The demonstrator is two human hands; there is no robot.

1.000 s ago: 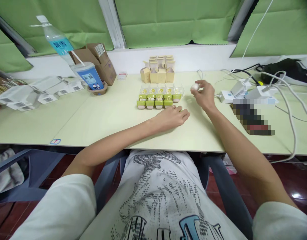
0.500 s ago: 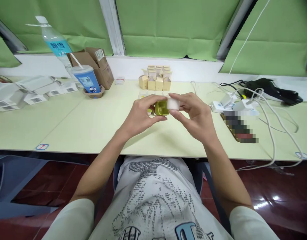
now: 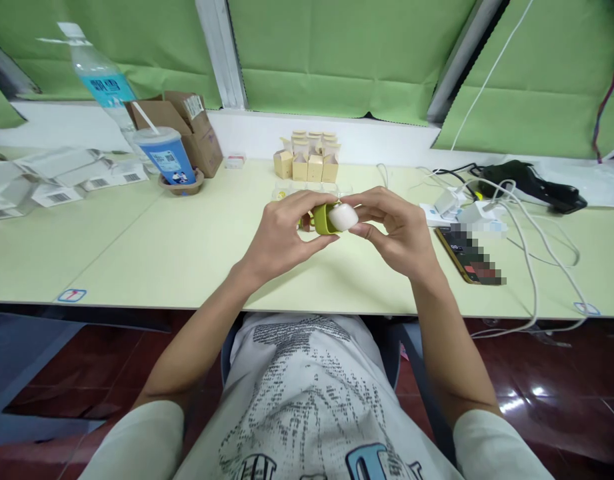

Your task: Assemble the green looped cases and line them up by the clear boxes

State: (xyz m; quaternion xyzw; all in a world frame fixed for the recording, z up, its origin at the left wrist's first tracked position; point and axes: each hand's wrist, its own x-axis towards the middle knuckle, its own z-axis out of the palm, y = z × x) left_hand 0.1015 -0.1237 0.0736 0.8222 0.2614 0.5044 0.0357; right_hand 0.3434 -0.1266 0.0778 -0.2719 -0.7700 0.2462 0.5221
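Centre frame, above the pale green surface (image 3: 187, 247) — left hand (image 3: 281, 237) pinches a small olive-green plastic holder (image 3: 323, 219); right hand (image 3: 401, 233) grasps a white rounded capsule (image 3: 343, 217) touching it.

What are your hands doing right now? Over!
Left hand shut on green case. Right hand shut on white pod, pod against the case. Both held above the table, nothing between them.

The case (image 3: 323, 220) is olive green, the rounded piece (image 3: 343, 217) white. The surface (image 3: 187, 247) is pale yellow-green. At ten o'clock, a blue cup (image 3: 167, 160); at twelve, tan boxes (image 3: 309, 165).
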